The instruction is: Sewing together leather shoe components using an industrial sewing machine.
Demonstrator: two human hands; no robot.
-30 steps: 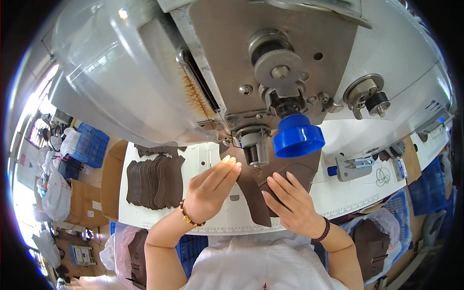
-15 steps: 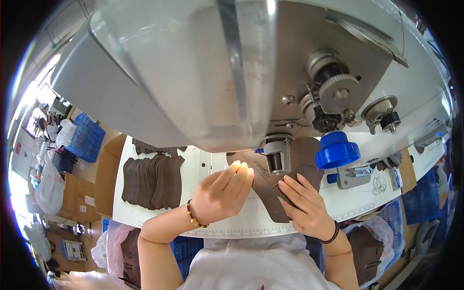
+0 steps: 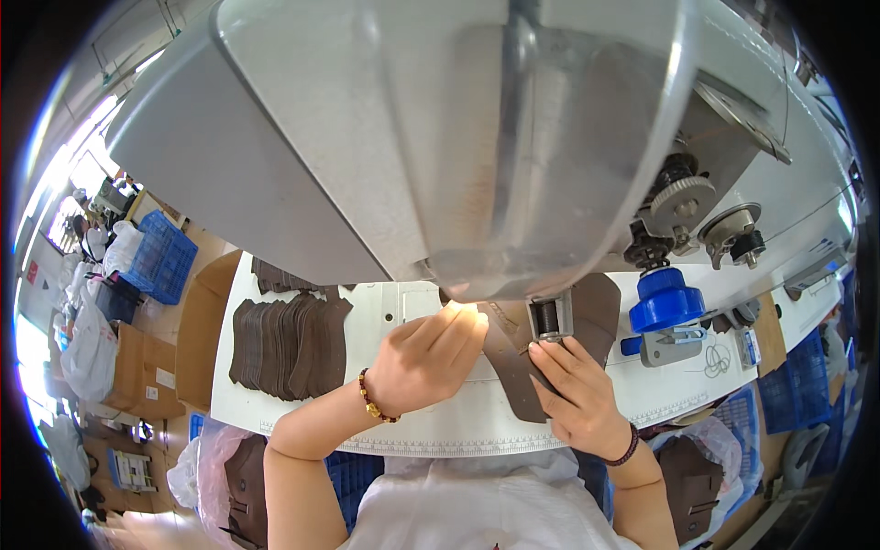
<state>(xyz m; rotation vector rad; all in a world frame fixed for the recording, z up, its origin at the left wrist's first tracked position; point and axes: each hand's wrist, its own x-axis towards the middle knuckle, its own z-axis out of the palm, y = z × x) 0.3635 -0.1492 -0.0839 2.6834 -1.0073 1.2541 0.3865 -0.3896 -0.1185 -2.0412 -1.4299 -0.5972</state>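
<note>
A dark brown leather-like panel point(image 3: 515, 374) with small holes and a stitched pattern lies under the sewing machine head point(image 3: 367, 137). My right hand point(image 3: 582, 394) rests on the panel's right part, fingers stretched out flat and fingertips beside the metal cylinder with dark thread point(image 3: 544, 318). At the panel's left edge, my left hand point(image 3: 426, 362) has its fingers bunched together, their tips brightly lit below the machine head. What those fingertips pinch, if anything, is hidden. The machine's cover also hides the panel's far side and the needle.
Stacked brown pieces point(image 3: 289, 346) stand on the white table point(image 3: 385, 426) at left. A blue knob point(image 3: 666, 301) and a grey clamp-like part point(image 3: 672, 346) are at right. Bags with brown panels point(image 3: 689, 481) hang below the front edge. Blue crates point(image 3: 160, 257) and cartons point(image 3: 147, 367) sit farther left.
The view has shifted, so the machine head covers more of the middle and its knobs appear farther right. Both hands stay nearly in place on and beside the panel.
</note>
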